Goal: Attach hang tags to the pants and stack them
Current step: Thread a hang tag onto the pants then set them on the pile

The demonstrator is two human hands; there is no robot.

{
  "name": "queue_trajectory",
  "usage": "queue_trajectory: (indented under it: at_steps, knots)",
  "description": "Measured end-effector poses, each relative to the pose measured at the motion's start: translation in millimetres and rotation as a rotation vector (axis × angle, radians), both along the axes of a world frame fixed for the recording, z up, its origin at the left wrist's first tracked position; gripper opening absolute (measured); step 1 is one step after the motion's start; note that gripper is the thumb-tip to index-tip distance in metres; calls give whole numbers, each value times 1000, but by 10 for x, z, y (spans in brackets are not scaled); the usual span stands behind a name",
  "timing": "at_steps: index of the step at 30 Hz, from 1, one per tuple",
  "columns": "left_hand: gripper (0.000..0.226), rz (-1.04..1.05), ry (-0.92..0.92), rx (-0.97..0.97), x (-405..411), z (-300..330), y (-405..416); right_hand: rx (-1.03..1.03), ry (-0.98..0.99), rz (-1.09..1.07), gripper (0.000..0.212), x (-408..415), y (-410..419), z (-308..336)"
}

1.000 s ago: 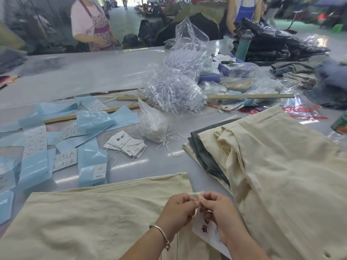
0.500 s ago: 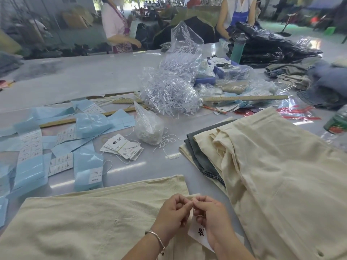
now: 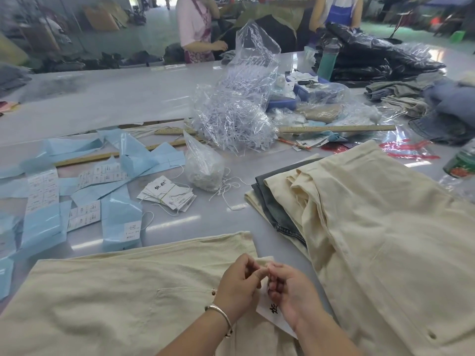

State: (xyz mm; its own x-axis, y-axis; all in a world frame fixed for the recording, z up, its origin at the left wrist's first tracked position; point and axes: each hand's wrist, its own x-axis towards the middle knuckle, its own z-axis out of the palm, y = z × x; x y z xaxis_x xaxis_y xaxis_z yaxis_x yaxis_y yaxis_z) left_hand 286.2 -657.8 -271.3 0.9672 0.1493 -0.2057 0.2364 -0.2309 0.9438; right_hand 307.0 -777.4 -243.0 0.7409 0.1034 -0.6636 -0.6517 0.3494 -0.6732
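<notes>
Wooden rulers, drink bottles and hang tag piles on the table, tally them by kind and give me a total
Wooden rulers: 2, one behind the blue papers, one past the plastic heap
Drink bottles: 2, a teal one, one at the right edge
Loose hang tag piles: 1
Total: 5

Cream pants are seen at the near edge of the grey tabletop, under a white hang tag printed in black. On the right, a cream pile is laid over a dark grey-blue pair. Pale blue sheets are spread at the left edge.
</notes>
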Motion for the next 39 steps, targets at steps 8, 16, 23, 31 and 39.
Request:
queue_trajectory:
  at_steps: [8,16,23,31,39]
  knots:
    - [24,-47,101,125,-82,172,408,-661,-523,237,14,-140,-68,148]
    - [19,181,219,620,-1233,180,2100,-922,-935,887,28,-448,1252,134]
    - [36,380,326,758,-2285,-5,3496,-1442,-899,1297,133,-179,1783,-215]
    - [55,457,359,628,-2537,-249,3631,-1659,-735,1330,127,-141,1973,-136]
    - [23,267,13,574,-2354,-71,3427,-1667,-796,1061,55,-675,1646,-169]
